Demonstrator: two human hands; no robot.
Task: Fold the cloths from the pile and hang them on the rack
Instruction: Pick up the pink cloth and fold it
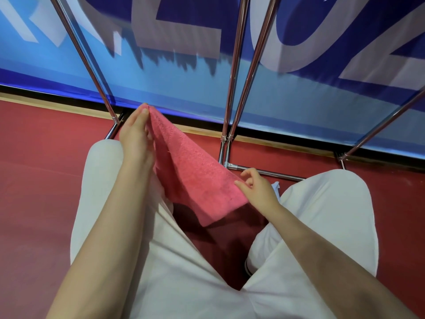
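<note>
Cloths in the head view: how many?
1 for certain: the pink cloth, stretched between the left hand at its far corner and the right hand at its near edge. A white scrap behind the right hand may be another; mostly hidden.

Pink cloth (193, 178) in my hands: terry, nubby, matt, w/ a slightly fuzzy hem. Rack (232, 88) tubes are polished metal, chrome-bright, mirror glints along each bar, joints same shiny metal. Floor (41, 157) is red, smooth, low sheen. Banner (299, 93) behind the rack looks like printed vinyl or fabric, smooth, faint gloss. My trousers (184, 272): plain white woven cloth, matt, soft creases.
</note>
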